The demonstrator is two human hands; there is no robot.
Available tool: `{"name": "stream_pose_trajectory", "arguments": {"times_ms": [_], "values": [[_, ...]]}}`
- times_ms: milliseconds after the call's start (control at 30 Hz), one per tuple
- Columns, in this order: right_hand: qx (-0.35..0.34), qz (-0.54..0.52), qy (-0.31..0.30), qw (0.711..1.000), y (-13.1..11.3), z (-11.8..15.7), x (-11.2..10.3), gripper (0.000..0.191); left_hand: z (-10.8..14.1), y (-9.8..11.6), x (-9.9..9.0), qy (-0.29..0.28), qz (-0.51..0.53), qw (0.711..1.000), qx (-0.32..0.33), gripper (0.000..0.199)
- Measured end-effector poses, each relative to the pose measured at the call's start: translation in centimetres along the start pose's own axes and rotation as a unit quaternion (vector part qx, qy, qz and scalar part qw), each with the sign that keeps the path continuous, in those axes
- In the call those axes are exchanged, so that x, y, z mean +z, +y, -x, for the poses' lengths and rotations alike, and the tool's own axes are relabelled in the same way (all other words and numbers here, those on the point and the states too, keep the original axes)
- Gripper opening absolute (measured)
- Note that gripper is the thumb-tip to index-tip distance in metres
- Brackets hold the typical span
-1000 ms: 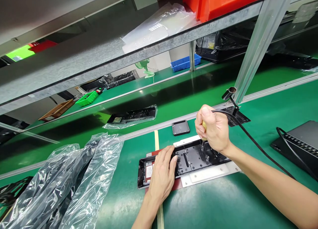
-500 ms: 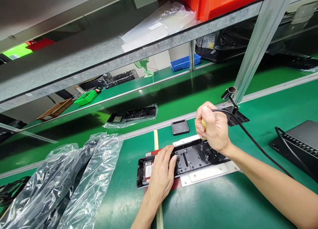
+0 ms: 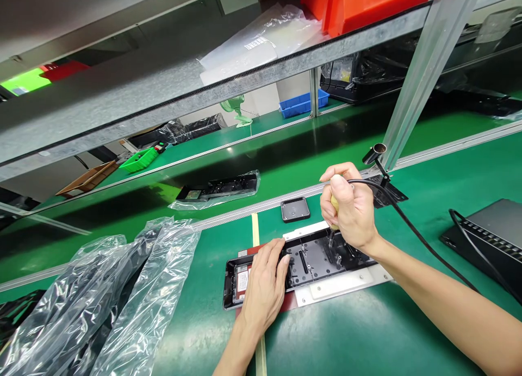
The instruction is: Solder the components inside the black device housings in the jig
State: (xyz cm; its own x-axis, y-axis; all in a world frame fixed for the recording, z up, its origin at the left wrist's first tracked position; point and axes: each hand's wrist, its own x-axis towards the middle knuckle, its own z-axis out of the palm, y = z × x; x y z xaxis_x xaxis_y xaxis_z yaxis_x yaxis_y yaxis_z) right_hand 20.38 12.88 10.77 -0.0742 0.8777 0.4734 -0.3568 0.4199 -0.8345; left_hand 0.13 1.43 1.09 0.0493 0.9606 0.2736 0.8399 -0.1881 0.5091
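While the left hand rests, fingers extended, on the black plastic housing, the right hand clenches a yellow-handled corded tool.
On the worktop, the housing seems light, stiff, best held by its rim.

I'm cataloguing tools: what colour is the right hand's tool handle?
The tool handle is yellow; see the head view.

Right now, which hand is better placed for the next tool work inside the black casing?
Likely the right hand: it grips the yellow-handled tool, which points down into the black casing. The left hand rests across the casing, no tool visible in it.
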Motion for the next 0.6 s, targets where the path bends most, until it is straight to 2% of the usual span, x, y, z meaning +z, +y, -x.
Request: {"name": "stream_pose_trajectory", "arguments": {"times_ms": [233, 600], "values": [[-0.012, 0.019, -0.006, 1.000, -0.13, 0.20, 0.22, 0.044, -0.03, 0.09, -0.02, -0.005, 0.006, 1.000, -0.001, 0.041], [0.005, 0.003, -0.008, 1.000, 0.03, 0.21, 0.19, 0.046, -0.10, 0.15, 0.00, -0.005, 0.016, 1.000, -0.004, 0.041]]}}
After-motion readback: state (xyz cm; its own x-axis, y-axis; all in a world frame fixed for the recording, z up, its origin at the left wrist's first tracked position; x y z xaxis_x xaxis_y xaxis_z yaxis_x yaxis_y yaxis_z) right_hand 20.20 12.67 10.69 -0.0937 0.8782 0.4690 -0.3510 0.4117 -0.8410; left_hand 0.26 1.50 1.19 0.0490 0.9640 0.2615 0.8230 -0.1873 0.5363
